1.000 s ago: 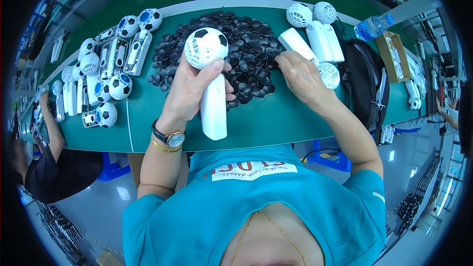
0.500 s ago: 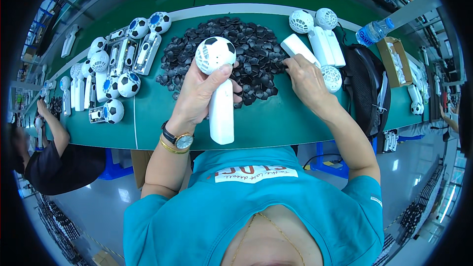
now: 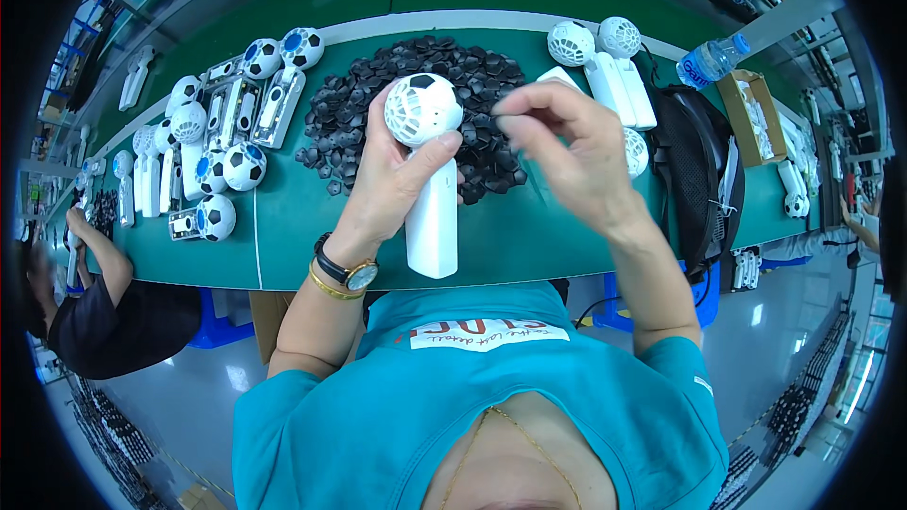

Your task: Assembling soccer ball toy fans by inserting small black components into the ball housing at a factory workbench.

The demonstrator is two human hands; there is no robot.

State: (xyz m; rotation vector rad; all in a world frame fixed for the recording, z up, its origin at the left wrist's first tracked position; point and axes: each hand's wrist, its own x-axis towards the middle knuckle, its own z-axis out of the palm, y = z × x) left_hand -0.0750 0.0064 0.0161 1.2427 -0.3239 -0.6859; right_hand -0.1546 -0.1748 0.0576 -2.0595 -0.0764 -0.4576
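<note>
My left hand (image 3: 385, 179) is wrapped round a white handheld device with a soccer-ball head (image 3: 433, 231). The ball is up, with black patches and a grille, and the handle hangs toward me. Right of the ball, my right hand (image 3: 576, 151) holds its thumb and forefinger pinched. What lies between those fingertips, if anything, is blurred against the dark pieces behind. A wide heap of black five-sided pieces (image 3: 350, 99) spreads behind both hands. Part of a white device (image 3: 559, 76) shows beyond my right hand.
Several ball-headed devices (image 3: 246, 165) lie at the left, some with open handles. More white devices (image 3: 619, 85) lie at the right, beside a black backpack (image 3: 694, 170), a water bottle (image 3: 713, 61) and a cardboard box (image 3: 756, 118). A co-worker's arm (image 3: 109, 260) shows at far left.
My right hand has lifted off the heap's right edge and moved left toward the ball. My left hand still holds the device, which has turned slightly.
</note>
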